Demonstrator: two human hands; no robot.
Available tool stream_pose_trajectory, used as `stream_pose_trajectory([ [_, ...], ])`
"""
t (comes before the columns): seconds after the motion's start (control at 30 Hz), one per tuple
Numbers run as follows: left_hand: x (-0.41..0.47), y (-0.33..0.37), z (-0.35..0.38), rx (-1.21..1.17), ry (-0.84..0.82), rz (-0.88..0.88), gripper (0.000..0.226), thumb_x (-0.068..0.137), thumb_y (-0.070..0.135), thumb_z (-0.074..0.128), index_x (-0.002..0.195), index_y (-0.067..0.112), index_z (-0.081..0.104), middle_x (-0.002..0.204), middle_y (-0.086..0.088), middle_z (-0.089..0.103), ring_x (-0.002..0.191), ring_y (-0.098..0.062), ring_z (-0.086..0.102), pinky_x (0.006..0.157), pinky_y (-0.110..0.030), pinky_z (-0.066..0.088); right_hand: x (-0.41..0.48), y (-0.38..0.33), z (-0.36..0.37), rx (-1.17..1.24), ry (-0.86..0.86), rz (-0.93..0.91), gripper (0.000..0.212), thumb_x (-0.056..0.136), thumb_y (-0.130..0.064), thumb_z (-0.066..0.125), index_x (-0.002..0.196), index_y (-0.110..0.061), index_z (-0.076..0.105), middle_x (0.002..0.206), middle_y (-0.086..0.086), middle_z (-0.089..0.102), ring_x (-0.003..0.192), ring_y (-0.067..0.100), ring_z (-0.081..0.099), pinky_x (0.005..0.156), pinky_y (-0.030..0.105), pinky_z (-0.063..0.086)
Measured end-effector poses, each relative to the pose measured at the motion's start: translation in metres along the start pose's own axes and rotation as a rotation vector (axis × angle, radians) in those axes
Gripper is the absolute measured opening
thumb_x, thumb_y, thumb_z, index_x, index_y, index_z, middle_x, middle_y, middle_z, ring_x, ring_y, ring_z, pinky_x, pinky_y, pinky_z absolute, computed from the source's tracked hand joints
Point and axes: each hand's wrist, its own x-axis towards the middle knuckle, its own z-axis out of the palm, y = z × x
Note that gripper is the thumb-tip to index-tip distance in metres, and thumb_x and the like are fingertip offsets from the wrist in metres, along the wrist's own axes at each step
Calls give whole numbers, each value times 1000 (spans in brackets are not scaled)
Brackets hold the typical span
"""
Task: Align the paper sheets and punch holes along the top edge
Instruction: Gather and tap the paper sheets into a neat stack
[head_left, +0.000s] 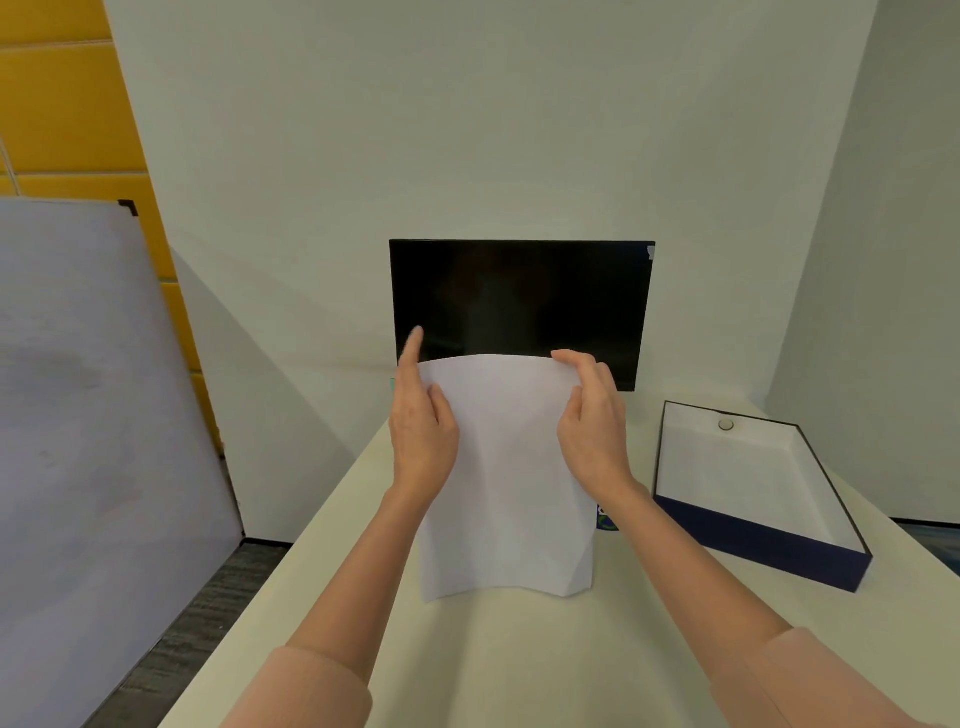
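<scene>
Over the worktop (519, 649), left hand (421, 431) and right hand (592, 421) pinch the sheets (506, 483) upright. Bowed so, they may slip askew.

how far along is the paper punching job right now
Nothing looks finished: no holes show in the white paper sheets. In hand: the left hand and right hand hold the stack upright on the cream table, apparently squaring it. Left: punching holes along its top edge.

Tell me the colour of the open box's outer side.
Dark navy blue on the box, with a white inside; the head view shows it.
</scene>
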Motion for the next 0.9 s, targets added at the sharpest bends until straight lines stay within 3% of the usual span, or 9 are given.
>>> stream_pose_trajectory([
  [0.07, 1, 2, -2, -105, 8, -142, 67, 95, 4, 38, 149, 35, 12, 143, 0, 44, 108, 2, 58, 92, -2, 37, 0, -1, 0, 5, 0, -7, 48, 93, 9, 36, 131, -17, 49, 119, 6, 48, 102, 10, 46, 73, -6, 35],
  [0.13, 1, 6, -3, -163, 11, -231, 66, 95, 5, 37, 149, 35, 13, 105, 7, 55, 67, 16, 55, 66, 3, 40, -1, -2, 0, 12, 4, -5, 49, 93, 11, 36, 131, -17, 49, 120, 7, 48, 102, 11, 46, 73, -7, 34],
  [0.2, -1, 11, -6, -175, 3, -246, 63, 96, 5, 36, 149, 33, 17, 79, 17, 42, 54, 15, 50, 57, -3, 40, -1, -3, 0, 16, 11, 5, 49, 92, 11, 36, 131, -16, 49, 121, 7, 48, 102, 11, 45, 73, -7, 34],
  [0.27, -1, 12, -6, -204, -8, -254, 59, 97, 6, 35, 148, 29, 19, 93, 20, 44, 58, 29, 46, 62, -2, 38, -2, -2, 0, 11, 14, 14, 49, 93, 11, 36, 131, -17, 49, 123, 7, 48, 102, 10, 45, 73, -8, 34],
  [0.33, 1, 12, -6, -235, -15, -272, 53, 98, 10, 36, 146, 29, 23, 126, 13, 44, 90, 33, 46, 84, -13, 36, -2, -2, 0, 19, 12, 26, 50, 92, 11, 36, 131, -17, 49, 124, 7, 48, 102, 9, 44, 73, -9, 33],
  [0.4, 2, 12, -6, -240, -22, -303, 41, 97, 14, 38, 136, 28, 36, 136, 4, 46, 125, -4, 47, 95, -26, 35, -2, -2, 0, 27, 7, 38, 50, 92, 12, 35, 130, -17, 49, 124, 6, 48, 101, 9, 44, 73, -9, 32],
  [0.57, 18, 16, -10, -170, -59, -265, 21, 94, 11, 38, 111, 17, 49, 101, 2, 55, 93, -19, 53, 78, -29, 42, 20, -9, -14, -28, -15, 129, 56, 88, 12, 35, 131, -22, 47, 119, 6, 50, 96, 12, 45, 71, 7, 40],
  [0.73, 28, 3, -4, -107, -154, -389, 25, 90, 9, 39, 111, 14, 51, 101, 0, 56, 97, -26, 56, 84, -37, 47, 32, 3, -25, 229, -261, 493, 62, 89, 4, 48, 143, -22, 31, 119, 4, 48, 88, 15, 54, 63, 21, 46],
  [0.9, 19, -24, -5, -188, -14, -553, 18, 88, 9, 39, 103, 12, 49, 101, -6, 57, 103, -33, 58, 85, -38, 46, -11, 48, -29, 530, -608, 872, 37, 87, -6, 65, 123, -1, 58, 110, 12, 70, 93, 27, 69, 76, 37, 58],
])
